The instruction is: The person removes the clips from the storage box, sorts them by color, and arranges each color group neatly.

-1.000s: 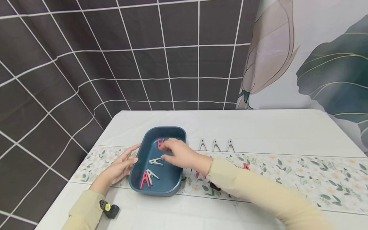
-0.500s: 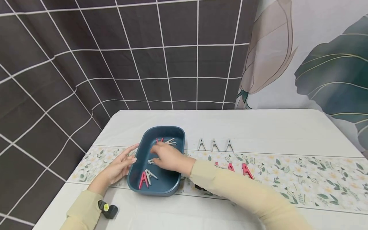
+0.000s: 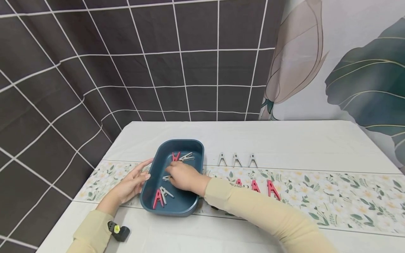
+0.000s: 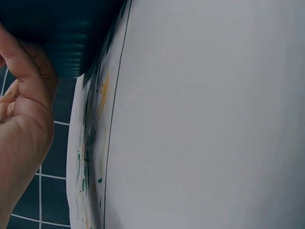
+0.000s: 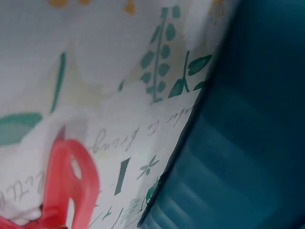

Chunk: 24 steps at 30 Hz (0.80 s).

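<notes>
A dark blue bin (image 3: 147,205) holds several clothespins. Inside it, a pink clothespin (image 3: 175,156) and a grey clothespin (image 3: 186,157) lie at the far end. Another pink clothespin (image 3: 157,199) lies beside a grey one at the near end. My right hand (image 3: 186,176) reaches down into the bin over a grey clothespin (image 3: 166,178), which it partly covers. Its fingertips are hidden, so I cannot tell whether they grip it. My left hand (image 3: 134,182) rests against the bin's left wall, fingers extended along the outside, thumb near the rim.
Three grey clothespins (image 3: 236,160) stand in a row right of the bin. Nearer, three pink clothespins (image 3: 273,189) form another row, partly behind my right sleeve. A floral strip (image 3: 332,196) crosses the white table (image 3: 284,137). A dark gridded curtain (image 3: 199,70) hangs behind.
My right hand has shifted from the bin's far end toward its middle, uncovering the grey clothespin there. The right forearm has come lower, showing more pink clothespins. My left hand stays against the bin.
</notes>
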### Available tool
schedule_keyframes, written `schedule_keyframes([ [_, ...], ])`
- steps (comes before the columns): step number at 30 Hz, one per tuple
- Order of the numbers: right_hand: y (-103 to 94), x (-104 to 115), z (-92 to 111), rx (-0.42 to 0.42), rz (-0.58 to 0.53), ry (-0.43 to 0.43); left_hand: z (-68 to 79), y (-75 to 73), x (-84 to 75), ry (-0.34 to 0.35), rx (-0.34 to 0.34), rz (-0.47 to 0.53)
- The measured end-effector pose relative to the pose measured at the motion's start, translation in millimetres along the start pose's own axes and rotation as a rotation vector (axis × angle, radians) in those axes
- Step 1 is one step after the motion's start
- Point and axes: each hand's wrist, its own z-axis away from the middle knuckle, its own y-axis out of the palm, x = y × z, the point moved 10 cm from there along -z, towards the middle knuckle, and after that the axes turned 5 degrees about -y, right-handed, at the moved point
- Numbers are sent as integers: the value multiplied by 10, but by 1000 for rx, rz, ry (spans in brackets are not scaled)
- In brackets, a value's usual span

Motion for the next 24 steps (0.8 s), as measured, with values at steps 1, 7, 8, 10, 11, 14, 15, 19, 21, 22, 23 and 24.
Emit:
schedule_keyframes([
  [1,9,4,1,6,14,-1,1,3,1,0,-1,0],
  [7,67,19,-16,45,91,-10,-1,3,3,-6,-7,9],
  [8,78,18,-20,50,102,-11,-1,1,4,-7,-9,11],
  [10,102,15,-29,59,116,-10,1,-2,2,-10,-15,11],
  [11,114,15,-34,63,119,-11,2,-5,2,-13,-19,9],
  [14,155,7,-44,84,124,-7,6,-9,7,-21,-29,2],
  [15,166,3,-45,91,120,-4,7,-7,8,-23,-31,0],
  [19,183,-11,-46,111,113,13,7,1,0,-15,-26,-2],
  [21,181,-13,-46,113,111,21,6,7,-9,-7,-19,3],
  [22,185,-11,-46,117,111,23,4,9,-12,-4,-15,5],
  [23,189,-9,-45,121,109,26,3,11,-14,-2,-13,8],
  [24,191,-5,-45,124,112,26,1,13,-15,-2,-10,11],
])
